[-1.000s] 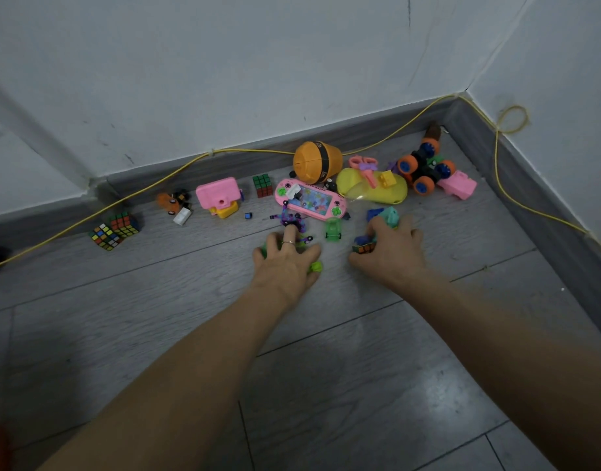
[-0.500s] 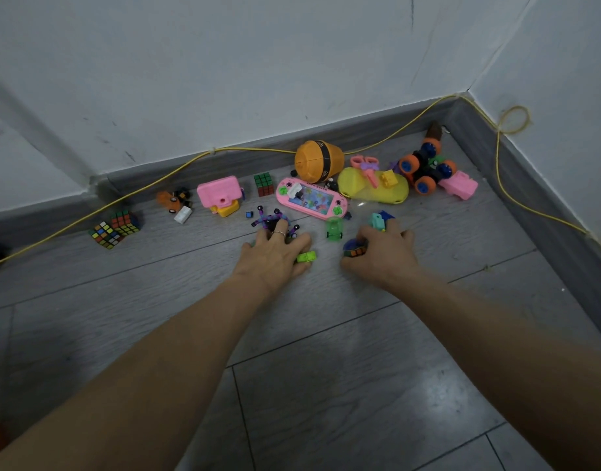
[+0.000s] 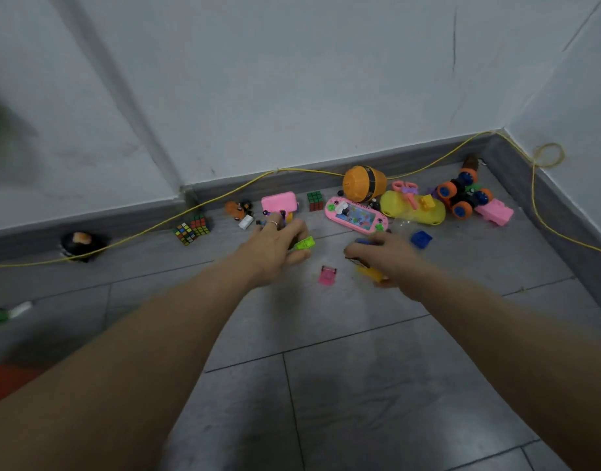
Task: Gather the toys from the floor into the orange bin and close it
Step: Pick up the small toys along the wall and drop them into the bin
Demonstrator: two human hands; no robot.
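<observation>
Your left hand (image 3: 275, 248): fingers curled round small toys, green toy car (image 3: 304, 243) poking out beside thumb. Your right hand (image 3: 382, 258): fingers curled over handful of small pieces, yellow block (image 3: 370, 272) under palm. Pink piece (image 3: 327, 275) on floor (image 3: 360, 385) between hands, blue block (image 3: 421, 239) just right. Pink game console (image 3: 356, 216), yellow case (image 3: 413, 208), orange-wheeled truck (image 3: 462, 195) near baseboard. Orange shape (image 3: 3, 382) at lower-left edge, maybe bin, cannot tell.

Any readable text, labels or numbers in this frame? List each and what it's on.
None readable.
The pink handheld game has a colourful picture on its screen, too blurred to tell any lettering.
The orange barrel toy and the puzzle cubes show only stripes and coloured squares.
</observation>
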